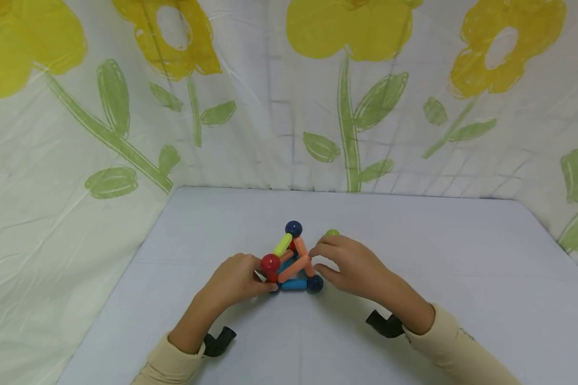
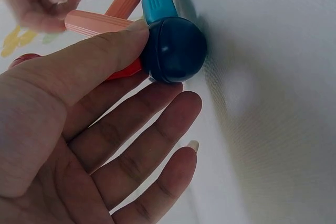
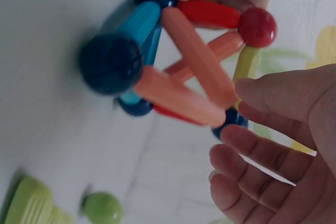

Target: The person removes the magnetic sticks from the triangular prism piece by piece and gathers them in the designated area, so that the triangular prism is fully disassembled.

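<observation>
On the table stands a frame of magnetic rods and balls. A red ball (image 1: 271, 263) tops a red rod (image 3: 210, 14), and a dark blue ball (image 1: 294, 229) is at its peak. Low down, a blue rod (image 1: 294, 284) meets another dark blue ball (image 1: 315, 284). My left hand (image 1: 238, 275) pinches the near left corner, its thumb against the dark blue ball (image 2: 176, 51) there. Beside the right side, my right hand (image 1: 354, 267) holds thumb and fingers apart, fingertips close to the ends of two orange rods (image 3: 202, 59); whether they touch is unclear.
A green ball (image 3: 102, 208) and a light green rod (image 3: 29, 203) lie on the white table (image 1: 414, 240) past my right hand, mostly hidden by it in the head view. Behind the table hangs a flower-patterned cloth (image 1: 250, 149). Black straps (image 1: 385, 324) show near both wrists.
</observation>
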{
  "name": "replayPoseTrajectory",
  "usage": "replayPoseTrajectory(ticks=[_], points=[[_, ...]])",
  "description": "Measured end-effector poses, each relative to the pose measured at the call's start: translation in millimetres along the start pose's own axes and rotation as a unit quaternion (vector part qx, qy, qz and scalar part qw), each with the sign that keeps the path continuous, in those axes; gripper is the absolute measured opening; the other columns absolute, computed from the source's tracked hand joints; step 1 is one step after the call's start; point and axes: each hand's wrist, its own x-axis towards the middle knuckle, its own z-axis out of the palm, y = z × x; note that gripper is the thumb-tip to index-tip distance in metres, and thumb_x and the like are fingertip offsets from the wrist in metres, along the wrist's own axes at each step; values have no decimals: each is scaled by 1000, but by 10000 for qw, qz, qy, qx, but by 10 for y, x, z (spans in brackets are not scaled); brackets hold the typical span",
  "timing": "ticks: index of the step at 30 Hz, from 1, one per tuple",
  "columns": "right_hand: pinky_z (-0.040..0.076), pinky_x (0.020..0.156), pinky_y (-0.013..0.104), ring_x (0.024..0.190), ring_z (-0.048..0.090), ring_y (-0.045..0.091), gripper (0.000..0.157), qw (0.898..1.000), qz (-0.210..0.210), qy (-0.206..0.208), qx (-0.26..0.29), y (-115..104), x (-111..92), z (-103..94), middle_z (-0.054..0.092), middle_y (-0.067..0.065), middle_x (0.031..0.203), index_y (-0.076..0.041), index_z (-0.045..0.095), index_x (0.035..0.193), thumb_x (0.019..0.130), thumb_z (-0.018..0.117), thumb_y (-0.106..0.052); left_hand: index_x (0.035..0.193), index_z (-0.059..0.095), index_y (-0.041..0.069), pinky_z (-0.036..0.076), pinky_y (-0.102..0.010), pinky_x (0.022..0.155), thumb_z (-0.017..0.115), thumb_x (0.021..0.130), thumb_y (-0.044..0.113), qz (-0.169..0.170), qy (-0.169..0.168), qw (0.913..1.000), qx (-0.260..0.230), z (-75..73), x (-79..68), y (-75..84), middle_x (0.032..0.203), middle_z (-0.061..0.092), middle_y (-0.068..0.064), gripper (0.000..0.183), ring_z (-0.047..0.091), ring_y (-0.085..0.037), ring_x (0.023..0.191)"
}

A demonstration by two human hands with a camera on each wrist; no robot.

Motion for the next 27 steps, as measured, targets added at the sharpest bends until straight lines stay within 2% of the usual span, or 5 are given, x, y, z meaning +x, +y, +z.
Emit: replayPoseTrajectory(ticks=[5, 10, 16, 21, 27], points=[[48, 63, 24, 80, 55, 14, 30, 9975, -513, 404, -286, -113, 230, 81, 61, -1, 97, -10, 69, 113, 86, 79, -9, 88, 77, 8, 51, -25, 52, 87, 79, 18, 61, 16, 10000, -20, -5, 7, -1, 77, 72, 1, 17, 62, -5, 60], [35, 48, 18, 66, 45, 12, 36, 9950, -529, 427, -732, -164, 427, 156, 50, -2, 79, -13, 69, 122, 87, 79, -13, 86, 76, 8, 51, -24, 54, 87, 79, 18, 145, 23, 9999, -16, -8, 5, -8, 76, 72, 2, 16, 63, -5, 62], [34, 47, 16, 66, 47, 13, 32, 9902, -602, 85, -1257, -191, 561, 214, 52, -1, 79, -16, 72, 115, 85, 82, -20, 84, 76, 9, 51, -25, 54, 87, 79, 18, 125, 28, 9999, -62, -10, 1, -16, 73, 70, 5, 15, 63, -5, 61], [37, 47, 17, 64, 48, 14, 30, 9798, -951, 244, -1740, -199, 582, 228, 52, 1, 79, -14, 70, 105, 81, 86, -24, 83, 76, 11, 51, -25, 53, 87, 79, 18, 223, 85, 9997, 3, -11, -7, -18, 73, 70, 5, 14, 62, -4, 59], [34, 49, 17, 63, 43, 13, 29, 9840, -1004, 371, -1424, -168, 560, 255, 48, 1, 78, -13, 68, 103, 82, 84, -24, 84, 76, 10, 50, -25, 53, 87, 79, 18, 265, 62, 9996, 20, -20, -9, -18, 75, 71, 4, 14, 61, -3, 59]])
